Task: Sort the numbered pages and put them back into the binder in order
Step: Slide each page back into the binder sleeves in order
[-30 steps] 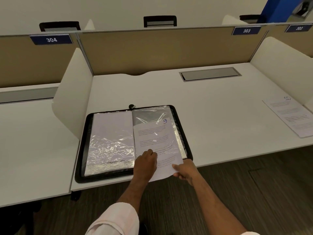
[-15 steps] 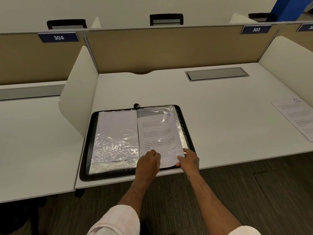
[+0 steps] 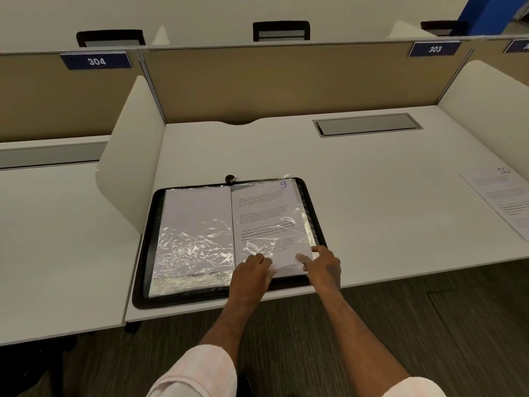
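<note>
A black zip binder (image 3: 147, 242) lies open near the desk's front edge, its clear plastic sleeves shining. The page marked 9 (image 3: 263, 213) sits in the right-hand sleeve, with only its bottom edge still out of the sleeve. My left hand (image 3: 250, 275) has curled fingers that pinch the sleeve's lower edge beside the spine. My right hand (image 3: 323, 266) touches the page's lower right corner with outstretched fingers. The left-hand sleeve (image 3: 194, 224) holds a blank-looking sheet. The page marked 10 (image 3: 503, 202) lies loose at the desk's right edge.
White side dividers (image 3: 128, 167) flank the desk (image 3: 372, 224), and a tan partition (image 3: 286, 81) with plates 304 and 303 closes the back. A grey cable hatch (image 3: 366, 124) sits at the back right. Dark floor shows below the front edge.
Page 9 has slid up into the right sleeve, from half out over the desk edge to almost fully in. Both hands moved up with it toward the binder's bottom edge.
</note>
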Motion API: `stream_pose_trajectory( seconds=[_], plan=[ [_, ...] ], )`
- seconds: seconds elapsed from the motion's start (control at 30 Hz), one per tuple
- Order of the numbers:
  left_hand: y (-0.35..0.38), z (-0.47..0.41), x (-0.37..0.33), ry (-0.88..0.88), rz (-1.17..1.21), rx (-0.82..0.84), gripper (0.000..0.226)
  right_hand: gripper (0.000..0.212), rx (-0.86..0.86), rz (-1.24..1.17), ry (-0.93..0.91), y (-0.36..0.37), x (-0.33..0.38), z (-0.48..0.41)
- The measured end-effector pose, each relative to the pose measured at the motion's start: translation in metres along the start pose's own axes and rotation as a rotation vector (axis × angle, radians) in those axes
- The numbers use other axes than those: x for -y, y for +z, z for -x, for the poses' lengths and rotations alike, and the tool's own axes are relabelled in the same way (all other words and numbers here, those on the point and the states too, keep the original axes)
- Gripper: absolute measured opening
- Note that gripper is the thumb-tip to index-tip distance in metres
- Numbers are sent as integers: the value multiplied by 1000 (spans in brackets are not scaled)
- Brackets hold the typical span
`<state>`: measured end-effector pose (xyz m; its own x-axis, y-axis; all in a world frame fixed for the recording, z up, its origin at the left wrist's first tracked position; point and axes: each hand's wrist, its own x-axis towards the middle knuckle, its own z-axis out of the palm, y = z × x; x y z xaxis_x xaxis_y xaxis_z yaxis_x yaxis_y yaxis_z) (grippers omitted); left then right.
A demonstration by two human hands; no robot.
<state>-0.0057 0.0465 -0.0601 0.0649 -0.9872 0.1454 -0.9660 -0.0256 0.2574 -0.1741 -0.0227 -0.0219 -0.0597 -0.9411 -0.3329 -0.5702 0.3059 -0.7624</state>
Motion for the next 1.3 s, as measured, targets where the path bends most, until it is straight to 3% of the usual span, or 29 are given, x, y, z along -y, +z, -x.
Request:
stream_pose_trajectory(
  seconds=[0.23,0.5,0.77,0.87,1.0,1.17,1.3],
  plan=[
    [-1,-10,1,-7,-42,30,24,52,39,-27,-3,-2,1,-1],
    [-1,-19,1,57,-154,6,47,53,48,-40,-14,-3,-4,-2],
    [-3,-24,-7,50,-93,62,38,43,54,-55,-68,-7,0,5],
    [-10,-15,-13,32,-27,134,62,23,1,85,-167,-8,4,12],
    [-19,-11,-20,-19,25,74,82,26,-68,254,-395,-4,24,29],
    [-59,-13,-20,-191,68,-210,64,24,-65,312,-773,10,71,58],
    [-97,3,6,-321,149,-367,55,21,36,338,-1057,30,99,80]
  ],
)
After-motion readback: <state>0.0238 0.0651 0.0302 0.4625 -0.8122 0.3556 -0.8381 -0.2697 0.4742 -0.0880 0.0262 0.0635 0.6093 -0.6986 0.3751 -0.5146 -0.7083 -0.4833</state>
